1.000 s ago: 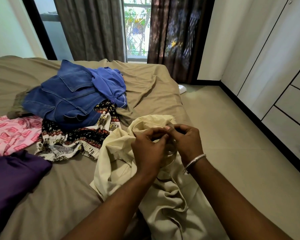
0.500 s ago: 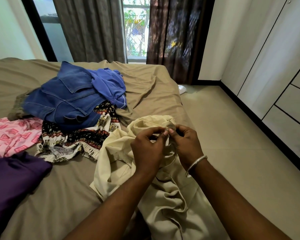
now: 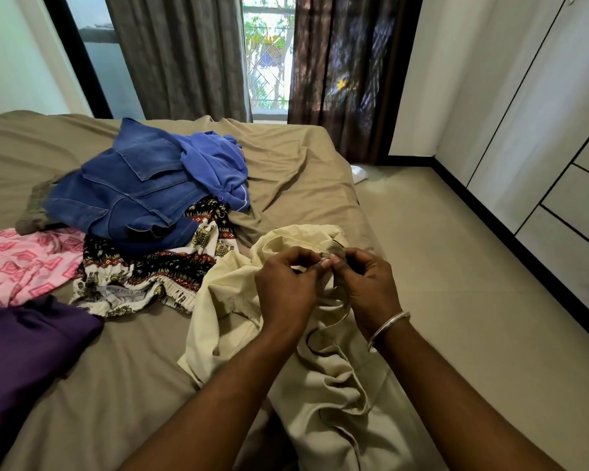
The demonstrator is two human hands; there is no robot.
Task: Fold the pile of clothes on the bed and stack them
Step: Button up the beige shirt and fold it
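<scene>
A cream garment point(image 3: 323, 379) lies crumpled at the bed's near right edge and hangs over it. My left hand point(image 3: 286, 290) and my right hand point(image 3: 368, 287) meet above it, each pinching a small bit of its upper edge between thumb and fingertips. Behind them a pile rests on the olive bed sheet point(image 3: 116, 385): blue jeans point(image 3: 123, 195), a blue shirt point(image 3: 211, 164) and a black-and-white patterned garment point(image 3: 157, 277). A pink patterned cloth point(image 3: 21, 263) and a purple cloth point(image 3: 24, 355) lie at the left.
Tiled floor point(image 3: 473, 300) runs along the bed's right side. White wardrobe doors and drawers point(image 3: 558, 164) line the right wall. Curtains point(image 3: 184, 56) and a window stand beyond the bed. A small white object point(image 3: 358, 173) sits on the floor by the bed corner.
My two hands stayed together on the cream garment's edge; the fingertips shifted slightly as they work the small bit of cloth. The pile has not moved.
</scene>
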